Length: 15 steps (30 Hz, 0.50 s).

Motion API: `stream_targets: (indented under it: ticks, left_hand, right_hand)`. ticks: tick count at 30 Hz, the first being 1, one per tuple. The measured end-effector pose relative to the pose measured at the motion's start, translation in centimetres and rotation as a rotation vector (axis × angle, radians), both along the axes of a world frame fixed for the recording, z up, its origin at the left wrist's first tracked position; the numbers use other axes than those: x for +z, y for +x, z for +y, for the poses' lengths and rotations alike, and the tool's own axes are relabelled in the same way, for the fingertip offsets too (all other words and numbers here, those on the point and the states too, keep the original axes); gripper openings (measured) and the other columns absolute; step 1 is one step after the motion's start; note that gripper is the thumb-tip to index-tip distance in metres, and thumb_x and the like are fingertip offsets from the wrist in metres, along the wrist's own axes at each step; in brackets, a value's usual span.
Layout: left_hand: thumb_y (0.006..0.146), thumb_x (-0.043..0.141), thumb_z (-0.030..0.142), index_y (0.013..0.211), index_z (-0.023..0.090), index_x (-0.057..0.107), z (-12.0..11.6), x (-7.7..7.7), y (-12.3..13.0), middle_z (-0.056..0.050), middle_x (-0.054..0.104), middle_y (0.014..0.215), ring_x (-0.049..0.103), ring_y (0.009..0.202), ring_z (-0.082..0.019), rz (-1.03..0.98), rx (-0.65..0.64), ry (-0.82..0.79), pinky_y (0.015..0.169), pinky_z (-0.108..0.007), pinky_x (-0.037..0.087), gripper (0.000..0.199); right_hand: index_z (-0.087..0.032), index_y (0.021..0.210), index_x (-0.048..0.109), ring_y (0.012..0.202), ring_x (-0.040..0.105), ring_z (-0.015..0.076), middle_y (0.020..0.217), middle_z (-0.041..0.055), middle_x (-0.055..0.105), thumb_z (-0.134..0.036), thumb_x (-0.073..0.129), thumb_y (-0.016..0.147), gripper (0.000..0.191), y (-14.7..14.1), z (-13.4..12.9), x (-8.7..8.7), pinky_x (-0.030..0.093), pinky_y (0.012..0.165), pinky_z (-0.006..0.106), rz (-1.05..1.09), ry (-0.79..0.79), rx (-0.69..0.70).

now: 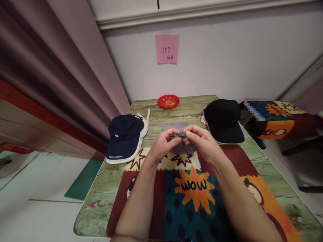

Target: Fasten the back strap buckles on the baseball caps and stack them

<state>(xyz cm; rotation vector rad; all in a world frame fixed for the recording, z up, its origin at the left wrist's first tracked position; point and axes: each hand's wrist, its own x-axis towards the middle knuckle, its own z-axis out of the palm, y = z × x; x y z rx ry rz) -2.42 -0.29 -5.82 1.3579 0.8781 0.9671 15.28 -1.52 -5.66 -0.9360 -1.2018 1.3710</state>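
A grey cap (185, 148) lies at the middle of the table, partly hidden behind my fingers. My left hand (163, 144) pinches one part of the cap's narrow grey strap (183, 133). From the other side, my right hand (202, 139) closes thumb and fingers on the strap, and the fingertips of both hands nearly meet. To the left rests a navy cap (124, 134) with a white cap edge (144, 131) showing beneath it. On the right sits a black cap (223, 119), with a bit of pink fabric (204, 119) poking out at its side.
A red scalloped dish (168, 101) stands at the table's far edge. Under my arms spreads a colourful mat (171, 201) on the green wood-patterned table (93, 201). A pink note (167, 49) is stuck to the wall. At right is another patterned mat (280, 121).
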Motion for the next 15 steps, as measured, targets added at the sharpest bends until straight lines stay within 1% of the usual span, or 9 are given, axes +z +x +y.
stream_targets:
  ticks: [3,7,10,12,15]
  left_hand:
    - [0.078,0.077,0.038,0.088,0.017,0.069,-0.09,0.13,0.20,-0.002,0.067,0.083,0.056,0.074,-0.014,0.016,0.057,0.012,0.070,-0.024,0.042,0.025]
    - [0.078,0.076,0.039,0.080,0.016,0.067,-0.08,0.05,0.27,0.000,0.063,0.077,0.052,0.070,-0.012,0.023,0.111,0.020,0.067,-0.024,0.039,0.024]
    - [0.078,0.075,0.038,0.079,0.017,0.067,-0.12,-0.01,0.30,0.000,0.062,0.076,0.051,0.069,-0.012,0.004,0.108,0.003,0.066,-0.024,0.038,0.023]
    - [0.077,0.075,0.037,0.077,0.017,0.065,-0.18,-0.03,0.35,0.001,0.061,0.075,0.050,0.067,-0.012,-0.015,0.119,-0.015,0.065,-0.024,0.037,0.023]
    - [0.075,0.077,0.036,0.077,0.017,0.064,-0.24,-0.09,0.48,0.002,0.059,0.073,0.049,0.066,-0.011,-0.032,0.137,-0.017,0.063,-0.023,0.036,0.023]
  right_hand:
    - [-0.021,0.086,0.070,0.070,0.062,0.0128,0.084,0.0018,0.067,-0.053,0.076,0.081,0.033,0.01,-0.08,0.11,0.057,0.069,0.026,0.049,-0.030,0.043]
    - [-0.022,0.087,0.069,0.072,0.066,0.0131,0.084,0.0019,0.069,-0.055,0.077,0.082,0.034,-0.13,-0.15,-0.08,0.059,0.068,0.025,0.081,-0.045,0.029]
    - [-0.021,0.084,0.065,0.070,0.069,0.0122,0.091,0.0025,0.072,-0.054,0.079,0.080,0.036,-0.38,-0.16,-0.09,0.062,0.065,0.024,0.119,-0.061,0.000]
    - [-0.021,0.084,0.063,0.067,0.071,0.0124,0.095,0.0033,0.073,-0.056,0.079,0.079,0.040,-0.60,-0.13,-0.05,0.062,0.060,0.024,0.103,-0.051,-0.036]
    - [-0.020,0.087,0.061,0.062,0.071,0.0132,0.089,0.0029,0.073,-0.060,0.076,0.080,0.042,-0.85,-0.05,-0.19,0.061,0.055,0.024,0.033,-0.008,-0.099]
